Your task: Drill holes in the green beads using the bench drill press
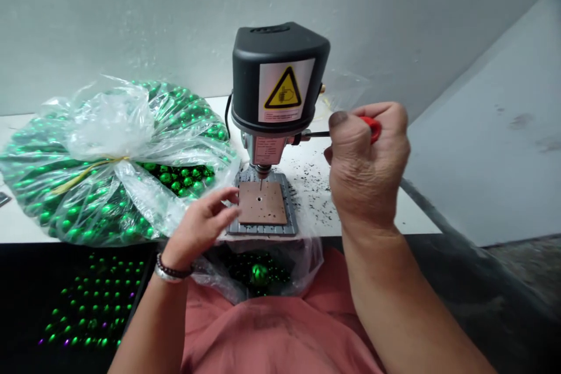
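Note:
A small bench drill press (pixel 280 87) with a dark housing and a yellow warning label stands on the white table. Its thin bit points down over a brown square board (pixel 263 210) that has a small dark hole and lies on the grey base plate (pixel 291 227). My right hand (pixel 370 158) is wrapped around the red-ended feed lever (pixel 371 128) at the drill's right side. Beside the board's left edge is my left hand (pixel 210 219), fingers apart and nothing visible in it. An open clear bag (pixel 307 272) below the table edge holds a shiny green ball (pixel 259 273).
A large tied clear bag (pixel 105 123) full of shiny green balls sits at the left of the table. Dark shavings (pixel 318 198) are scattered right of the drill. More green balls (pixel 96 304) lie in a dark container at lower left. A wall rises behind.

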A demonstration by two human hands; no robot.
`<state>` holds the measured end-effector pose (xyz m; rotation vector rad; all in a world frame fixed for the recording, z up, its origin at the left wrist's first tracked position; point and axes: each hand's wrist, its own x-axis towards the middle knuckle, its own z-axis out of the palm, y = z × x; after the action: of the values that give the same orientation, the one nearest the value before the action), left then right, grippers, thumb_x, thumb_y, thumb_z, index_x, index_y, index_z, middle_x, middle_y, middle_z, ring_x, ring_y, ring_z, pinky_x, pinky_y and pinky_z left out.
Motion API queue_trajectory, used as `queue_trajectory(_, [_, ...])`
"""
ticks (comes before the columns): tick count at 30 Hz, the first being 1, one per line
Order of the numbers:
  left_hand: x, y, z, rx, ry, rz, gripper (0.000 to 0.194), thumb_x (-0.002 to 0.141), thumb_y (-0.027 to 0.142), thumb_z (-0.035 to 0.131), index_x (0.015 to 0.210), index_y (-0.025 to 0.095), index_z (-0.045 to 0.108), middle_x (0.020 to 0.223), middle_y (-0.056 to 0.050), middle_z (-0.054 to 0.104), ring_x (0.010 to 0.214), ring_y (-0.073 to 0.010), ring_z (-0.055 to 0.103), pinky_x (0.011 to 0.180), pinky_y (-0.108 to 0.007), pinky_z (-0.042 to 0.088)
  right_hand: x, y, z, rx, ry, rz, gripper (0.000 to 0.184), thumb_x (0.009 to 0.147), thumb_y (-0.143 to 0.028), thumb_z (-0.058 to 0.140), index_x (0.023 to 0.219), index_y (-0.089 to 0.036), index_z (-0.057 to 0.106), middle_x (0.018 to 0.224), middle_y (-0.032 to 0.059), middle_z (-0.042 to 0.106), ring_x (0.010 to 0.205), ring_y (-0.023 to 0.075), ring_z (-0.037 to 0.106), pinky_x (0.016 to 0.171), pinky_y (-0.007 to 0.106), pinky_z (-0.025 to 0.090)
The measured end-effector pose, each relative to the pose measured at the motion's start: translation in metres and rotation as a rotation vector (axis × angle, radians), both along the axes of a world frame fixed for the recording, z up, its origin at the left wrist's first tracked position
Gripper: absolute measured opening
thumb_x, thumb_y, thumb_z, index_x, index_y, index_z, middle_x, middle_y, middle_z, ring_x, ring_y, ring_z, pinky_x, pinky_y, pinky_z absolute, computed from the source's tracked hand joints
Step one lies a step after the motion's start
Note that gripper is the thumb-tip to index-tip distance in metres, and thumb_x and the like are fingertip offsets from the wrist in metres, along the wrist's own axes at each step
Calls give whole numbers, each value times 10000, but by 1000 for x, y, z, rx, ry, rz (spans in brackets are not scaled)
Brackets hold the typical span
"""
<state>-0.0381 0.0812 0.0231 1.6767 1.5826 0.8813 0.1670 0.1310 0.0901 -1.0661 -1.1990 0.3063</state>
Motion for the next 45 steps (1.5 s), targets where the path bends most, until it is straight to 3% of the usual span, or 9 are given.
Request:
queue_trajectory(6, [-34,55,-8,256,152,686,310,762,209,463,982,128,666,750,-41,638,620,-131,582,666,-281,491,1,-4,0,-27,-8,-8,271,777,-463,529,778,-202,455,661,-49,434,538,34,410,486,206,377])
queue_trajectory(12, [-43,45,31,622,281,805,359,840,295,448,1155,184,581,915,-41,655,740,-139,617,763,-319,512,2,-5,-2,-26,-59,-24,249,785,-437,529,778,-200,452,598,-68,418,500,24,410,501,205,388])
queue_trajectory(15, [-45,40,25,476,535,559,401,807,362,531,1157,178,599,1118,-96,632,996,-219,592,947,-401,443,2,-4,-4,-13,-44,-21,274,782,-471,521,781,-204,455,612,-66,430,499,26,418,492,211,382])
queue_trajectory(20, [-31,13,-55,249,735,-130,372,832,225,479,1182,233,603,1262,-85,581,1228,-247,465,1020,-414,385,3,-4,-5,-31,-29,-9,264,772,-475,529,784,-216,477,611,-61,442,523,39,432,506,216,384])
queue_trajectory(23, [-24,-9,-81,254,863,-59,388,861,176,415,1170,307,609,1271,-46,585,1286,-273,397,1007,-464,356,3,-4,-5,-34,-28,-7,282,769,-486,528,791,-210,477,620,-59,445,534,40,438,521,218,390])
queue_trajectory(26, [-22,-9,-76,238,891,4,355,886,243,389,1146,306,622,1209,-40,624,1206,-254,464,950,-416,389,3,-5,-6,-44,-6,-12,309,765,-509,523,807,-207,479,638,-55,451,547,42,444,530,220,394])
queue_trajectory(32, [-14,52,-63,208,1036,51,468,834,175,392,1259,307,537,1411,-71,428,1284,-318,339,995,-476,298,3,-5,-6,-34,-8,-13,283,748,-488,553,777,-213,490,608,-55,461,518,40,429,498,210,379])
queue_trajectory(40, [-13,137,-62,72,1037,-1,479,824,145,338,1196,304,595,1194,-123,575,1163,-336,443,953,-520,301,6,-7,-9,-17,-68,-43,302,770,-507,529,775,-207,502,596,-48,499,486,43,456,443,190,384])
queue_trajectory(45, [-12,153,-57,22,1043,-28,387,808,164,382,1035,198,694,1170,-181,579,1139,-377,471,957,-554,294,5,-10,-9,-28,-59,-54,328,761,-528,531,771,-201,505,614,-48,528,498,51,497,458,196,408])
